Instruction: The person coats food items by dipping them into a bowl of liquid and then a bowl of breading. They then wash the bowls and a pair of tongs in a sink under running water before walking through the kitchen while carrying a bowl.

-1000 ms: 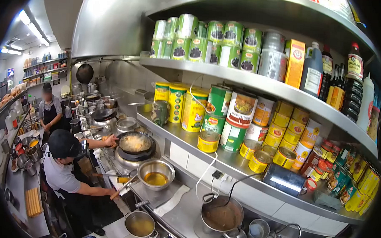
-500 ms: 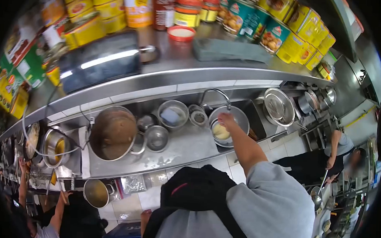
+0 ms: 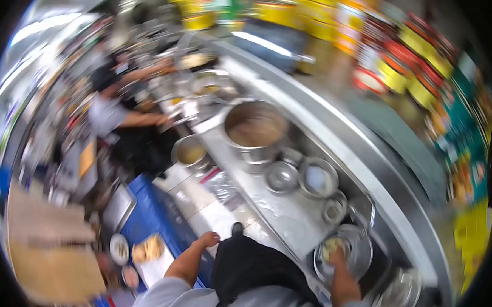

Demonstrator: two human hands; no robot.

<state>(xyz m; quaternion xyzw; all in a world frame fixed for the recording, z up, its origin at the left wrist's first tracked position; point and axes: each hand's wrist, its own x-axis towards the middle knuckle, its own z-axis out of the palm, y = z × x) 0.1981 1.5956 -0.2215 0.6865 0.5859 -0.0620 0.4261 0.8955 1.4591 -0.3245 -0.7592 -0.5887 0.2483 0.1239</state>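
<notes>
My right hand point(image 3: 336, 255) reaches down into a metal bowl point(image 3: 364, 258) at the sink, at a pale yellow mass point(image 3: 330, 246). Its fingers are blurred, so their grip is unclear. Beside the dark apron, my left hand point(image 3: 209, 239) hovers over the floor side of the counter, away from the bowls. Motion smears its fingers, and no object shows in it. A small metal bowl point(image 3: 332, 210) stands next to the sink, near one with a whitish-blue thing point(image 3: 315, 177) in it.
On the counter stand a large pot point(image 3: 256, 126) of brown liquid and another metal bowl point(image 3: 282, 177). A blue chest point(image 3: 163, 216) is at left. A co-worker point(image 3: 108, 112) stands beyond. Cans point(image 3: 420, 68) line the shelf point(image 3: 335, 111) above.
The view has swung left, bringing the blue chest and the co-worker at left further into sight. My left forearm now shows. My right hand is lower, at the yellow mass.
</notes>
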